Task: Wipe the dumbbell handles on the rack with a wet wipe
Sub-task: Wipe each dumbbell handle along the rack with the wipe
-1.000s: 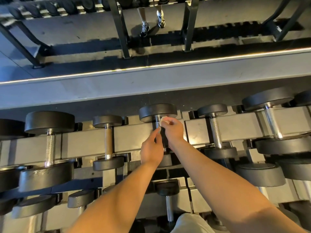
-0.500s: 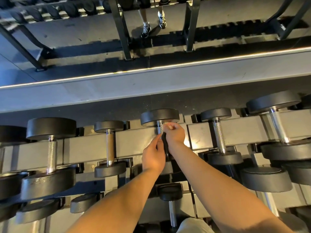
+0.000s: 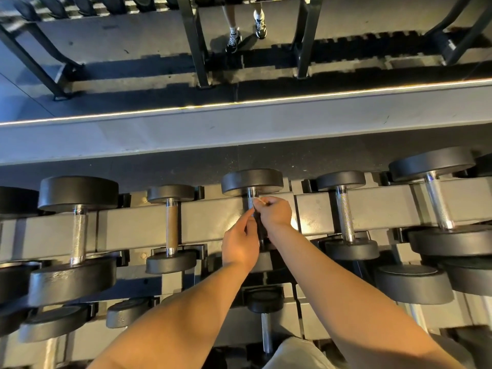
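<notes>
Dumbbell handles [image 3: 344,211] lie in a row across the grey beam of the rack [image 3: 207,222], each one spanning from a black head on the far side to a black head on the near side. Both hands meet at the middle dumbbell [image 3: 251,182]. The right hand [image 3: 275,213] has its fingers curled over the far end of that chrome handle, just below the far head. A scrap of pale wet wipe [image 3: 259,201] pokes out from under its fingertips against the metal. The left hand [image 3: 241,243] comes in from the near left, its thumb and fingers pointing at the same handle just beside the right hand. Whether it grips the bar or only touches it cannot be told, since the contact is lost in shadow. To the left sits a small dumbbell [image 3: 171,225] with a brownish handle, and beyond it a large dumbbell [image 3: 78,193]. Lower down on the rack, a further dumbbell [image 3: 265,299] shows between the forearms. Past the rack, a lit strip [image 3: 239,102] edges the floor [image 3: 133,57], where a person's legs [image 3: 234,41] in sneakers stand by dark posts [image 3: 195,43].
</notes>
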### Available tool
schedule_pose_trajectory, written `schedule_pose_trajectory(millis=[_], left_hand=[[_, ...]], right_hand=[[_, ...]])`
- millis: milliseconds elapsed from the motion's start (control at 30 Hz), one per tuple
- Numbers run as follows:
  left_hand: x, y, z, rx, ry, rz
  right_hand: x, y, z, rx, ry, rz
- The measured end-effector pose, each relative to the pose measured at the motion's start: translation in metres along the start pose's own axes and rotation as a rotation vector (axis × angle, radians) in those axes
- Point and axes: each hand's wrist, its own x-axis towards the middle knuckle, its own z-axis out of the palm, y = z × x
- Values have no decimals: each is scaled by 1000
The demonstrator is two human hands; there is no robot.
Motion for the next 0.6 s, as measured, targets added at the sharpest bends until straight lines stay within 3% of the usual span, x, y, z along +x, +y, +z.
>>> schedule_pose_trajectory(millis=[133, 433, 600], left_hand=[[-1, 0, 0, -28, -5, -4], [-3, 1, -2, -23, -5, -3], [-6, 5, -3, -17, 19, -9]], right_hand=[[2, -15, 6, 84, 78, 9], [-4, 4, -2, -98, -48, 1], [-6, 4, -1, -3, -10, 73]])
